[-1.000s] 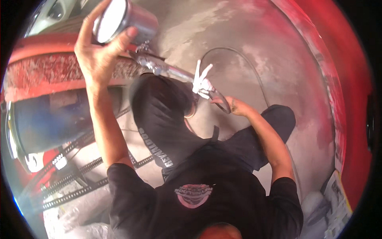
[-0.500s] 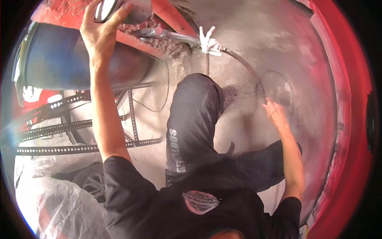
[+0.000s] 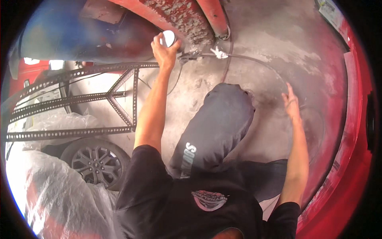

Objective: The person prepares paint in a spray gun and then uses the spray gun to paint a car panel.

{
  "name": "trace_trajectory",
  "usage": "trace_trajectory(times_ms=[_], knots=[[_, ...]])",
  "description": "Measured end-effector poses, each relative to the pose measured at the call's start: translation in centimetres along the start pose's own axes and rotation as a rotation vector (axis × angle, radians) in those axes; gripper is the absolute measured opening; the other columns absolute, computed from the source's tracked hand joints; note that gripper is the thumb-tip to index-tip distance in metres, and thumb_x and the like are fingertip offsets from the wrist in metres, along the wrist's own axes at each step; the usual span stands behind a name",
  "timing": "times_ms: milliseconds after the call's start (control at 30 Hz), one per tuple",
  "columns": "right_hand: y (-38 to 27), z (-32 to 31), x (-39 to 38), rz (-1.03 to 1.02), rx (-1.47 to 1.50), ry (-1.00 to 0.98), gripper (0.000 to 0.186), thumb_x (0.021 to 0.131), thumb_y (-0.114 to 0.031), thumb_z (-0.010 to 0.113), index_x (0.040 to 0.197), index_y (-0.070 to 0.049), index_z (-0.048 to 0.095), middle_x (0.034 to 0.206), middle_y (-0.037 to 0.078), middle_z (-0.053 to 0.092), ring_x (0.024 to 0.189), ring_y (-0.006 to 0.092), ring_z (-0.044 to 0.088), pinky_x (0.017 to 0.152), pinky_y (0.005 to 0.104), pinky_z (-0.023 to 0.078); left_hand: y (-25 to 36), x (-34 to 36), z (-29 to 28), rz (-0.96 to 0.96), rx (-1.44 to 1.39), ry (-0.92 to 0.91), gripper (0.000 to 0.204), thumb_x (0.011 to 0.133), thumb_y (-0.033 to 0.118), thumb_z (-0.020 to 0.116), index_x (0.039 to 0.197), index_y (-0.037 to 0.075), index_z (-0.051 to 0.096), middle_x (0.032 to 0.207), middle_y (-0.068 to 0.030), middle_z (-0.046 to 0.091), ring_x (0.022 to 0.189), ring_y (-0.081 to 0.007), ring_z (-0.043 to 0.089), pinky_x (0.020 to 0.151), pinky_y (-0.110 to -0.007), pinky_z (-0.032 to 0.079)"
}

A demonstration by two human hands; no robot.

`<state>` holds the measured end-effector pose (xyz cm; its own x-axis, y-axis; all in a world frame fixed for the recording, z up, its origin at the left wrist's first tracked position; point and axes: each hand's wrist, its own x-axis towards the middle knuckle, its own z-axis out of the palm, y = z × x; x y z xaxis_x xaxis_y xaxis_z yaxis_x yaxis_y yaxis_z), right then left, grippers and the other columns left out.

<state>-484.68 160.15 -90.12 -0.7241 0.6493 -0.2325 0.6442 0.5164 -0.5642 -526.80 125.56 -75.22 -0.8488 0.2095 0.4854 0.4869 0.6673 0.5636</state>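
My left hand (image 3: 164, 53) reaches far forward, closed around a cup with a round white end (image 3: 168, 38). Just below the cup are the dark parts of what looks like a spray gun (image 3: 187, 58), joined to a hose (image 3: 254, 59). A white rag (image 3: 219, 52) is tied on near the gun's end of the hose. At the right, my right hand (image 3: 292, 104) meets the hose at its fingertips and appears to grip it loosely. The fingers are partly drawn apart, and the palm is hidden.
A black perforated metal stand (image 3: 135, 95) is at left, with a wheel (image 3: 95, 163) and plastic sheeting (image 3: 59, 195) nearer me. A blue drum (image 3: 87, 36) stands far left beside red, rough-crusted beams (image 3: 219, 18). A red panel (image 3: 358, 119) curves along the right.
My left hand and the cup have moved right and lower in view. My right hand has shifted right and slightly up with the hose. The whole view has also shifted.
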Motion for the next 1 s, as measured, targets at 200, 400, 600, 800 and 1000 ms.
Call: trace_trajectory(times_ms=[200,400,600,800,1000], knots=[[14.0,4.1,-4.9,-0.253,-0.218,-0.168,0.063,0.088,-0.007,0.068,0.148,-0.004,0.049,0.138,0.025,0.061,0.138,0.0432,0.049,0.117,0.0511,0.039,-8.5,-3.6,6.1,-0.044,0.083,-0.071,0.074,0.069,0.036,0.095,0.123,-0.002,0.062,0.120,-0.0181,0.062,0.112,-0.0364,0.058,0.099,-0.048,0.048],[11.5,1.8,-4.3,0.049,-0.295,-0.312,0.042,0.101,-0.024,0.053,0.139,-0.008,0.060,0.147,0.020,0.057,0.144,0.0415,0.045,0.118,0.0477,0.038,-14.3,-4.3,1.8,-0.168,-0.103,-0.125,0.072,0.073,0.030,0.097,0.123,-0.005,0.060,0.116,-0.0185,0.067,0.104,-0.0266,0.064,0.094,-0.039,0.052],[15.4,3.3,-0.8,0.485,-0.303,0.021,0.047,0.103,-0.019,0.047,0.149,-0.014,0.051,0.142,0.024,0.058,0.136,0.0416,0.053,0.112,0.0519,0.043,-14.8,-3.9,4.9,-0.052,-0.068,-0.130,0.075,0.072,0.035,0.097,0.125,-0.004,0.061,0.118,-0.0163,0.067,0.107,-0.0280,0.063,0.098,-0.040,0.049],[10.4,2.2,-0.5,0.241,-0.406,0.110,0.057,0.100,-0.016,0.052,0.156,-0.016,0.041,0.149,0.025,0.051,0.144,0.0438,0.042,0.116,0.0568,0.038,-12.0,-5.1,4.1,-0.055,-0.079,-0.120,0.076,0.073,0.031,0.095,0.130,-0.004,0.058,0.124,-0.0169,0.065,0.113,-0.0276,0.062,0.104,-0.040,0.046],[8.1,1.1,-0.3,0.214,-0.363,-0.070,0.067,0.096,-0.010,0.055,0.160,-0.015,0.035,0.155,0.024,0.044,0.149,0.0440,0.035,0.120,0.0574,0.032,-5.7,-4.1,2.8,-0.116,-0.183,-0.114,0.075,0.075,0.024,0.095,0.133,-0.003,0.055,0.124,-0.0141,0.063,0.111,-0.0234,0.062,0.099,-0.037,0.048]])
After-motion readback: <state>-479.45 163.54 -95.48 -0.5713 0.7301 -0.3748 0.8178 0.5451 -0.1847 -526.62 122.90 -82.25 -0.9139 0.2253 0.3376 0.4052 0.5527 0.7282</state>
